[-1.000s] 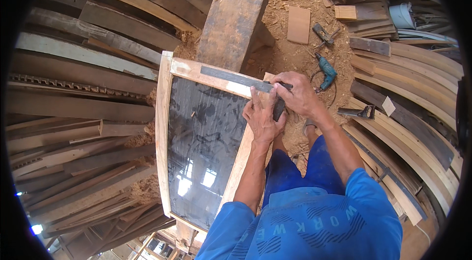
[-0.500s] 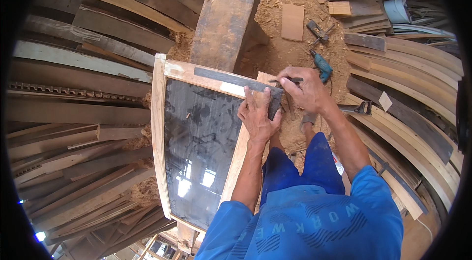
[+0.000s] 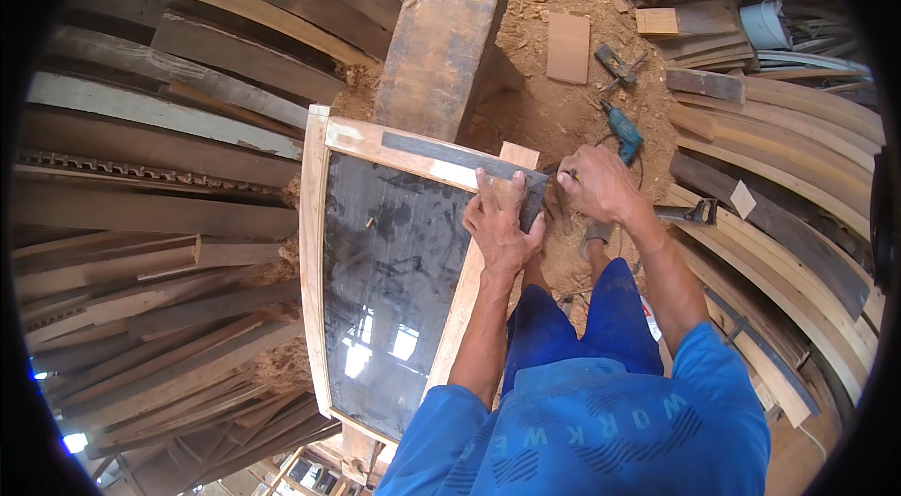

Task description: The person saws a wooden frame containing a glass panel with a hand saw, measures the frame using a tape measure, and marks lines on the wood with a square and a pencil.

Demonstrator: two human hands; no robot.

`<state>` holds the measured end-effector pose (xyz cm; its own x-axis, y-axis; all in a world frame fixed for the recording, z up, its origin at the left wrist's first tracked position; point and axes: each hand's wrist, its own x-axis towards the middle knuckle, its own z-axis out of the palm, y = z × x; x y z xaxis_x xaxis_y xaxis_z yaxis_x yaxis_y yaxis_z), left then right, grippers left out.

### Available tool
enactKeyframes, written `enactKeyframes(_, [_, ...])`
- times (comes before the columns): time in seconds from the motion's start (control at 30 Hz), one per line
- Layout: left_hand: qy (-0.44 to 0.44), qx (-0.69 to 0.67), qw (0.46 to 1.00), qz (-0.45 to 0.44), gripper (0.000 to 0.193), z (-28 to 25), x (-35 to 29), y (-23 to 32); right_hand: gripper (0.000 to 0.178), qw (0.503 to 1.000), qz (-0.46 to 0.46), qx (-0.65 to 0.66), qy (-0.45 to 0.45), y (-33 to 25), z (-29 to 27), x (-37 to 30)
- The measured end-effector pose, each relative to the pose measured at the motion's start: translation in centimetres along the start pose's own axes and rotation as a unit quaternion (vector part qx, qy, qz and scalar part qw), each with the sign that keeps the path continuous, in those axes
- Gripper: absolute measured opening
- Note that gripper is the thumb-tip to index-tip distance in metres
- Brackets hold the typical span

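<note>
A wooden frame [image 3: 316, 261] with a dark, glossy panel [image 3: 389, 233] lies before me, its far rail meeting the right side near my hands. Along that far rail rests a grey carpenter's square [image 3: 441, 152], its shorter leg turned toward me at the corner. My left hand [image 3: 502, 226] presses the square down with fingers spread on it and the thumb against its short leg. Just right of the corner, my right hand [image 3: 605, 184] is closed in a pinch around a thin, dark pencil [image 3: 572, 174], mostly covered by the fingers.
A thick timber beam [image 3: 441, 36] extends beyond the frame. On the sawdust-covered floor lie a teal power drill [image 3: 624, 133], a dark clamp-like tool [image 3: 617, 66] and a flat board [image 3: 569, 47]. A handsaw [image 3: 690, 212] is at the right. Stacked planks [image 3: 122, 214] line both sides.
My right hand has drawn slightly nearer to me and turned, so less of the pencil shows. My left hand stays on the square. The whole view has shifted slightly.
</note>
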<state>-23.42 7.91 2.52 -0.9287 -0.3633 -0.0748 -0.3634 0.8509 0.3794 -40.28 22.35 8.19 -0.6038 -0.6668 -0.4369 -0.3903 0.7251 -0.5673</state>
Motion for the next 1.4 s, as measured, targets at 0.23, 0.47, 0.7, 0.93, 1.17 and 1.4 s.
enactKeyframes(0.23, [0.005, -0.002, 1.000, 0.011, 0.090, 0.3, -0.1, -0.4, 0.025, 0.989, 0.061, 0.117, 0.064, -0.2, 7.3, 0.3])
enactKeyframes(0.47, [-0.018, -0.007, 1.000, 0.019, 0.094, -0.6, -0.2, -0.5, 0.028, 0.913, 0.107, 0.350, 0.182, -0.7, 11.5, -0.1])
enactKeyframes(0.7, [-0.045, -0.077, 0.996, 0.028, 0.087, -2.4, -5.5, -3.3, 0.046, 0.824, 0.185, 0.348, 0.407, 8.8, 9.7, -6.3])
enactKeyframes(0.93, [-0.079, -0.113, 0.990, -0.014, 0.081, -5.7, -14.3, -7.4, 0.032, 0.872, 0.185, 0.276, 0.359, 7.6, 3.0, -12.9])
enactKeyframes(1.17, [-0.117, -0.113, 0.986, -0.039, 0.064, -8.1, -19.3, -12.8, 0.019, 0.920, 0.113, 0.290, 0.239, -8.8, 3.7, -7.5])
enactKeyframes(1.4, [-0.084, -0.100, 0.975, -0.180, 0.070, -6.1, -24.3, -12.4, 0.026, 0.947, -0.087, 0.234, 0.204, -17.7, 4.5, -5.0])
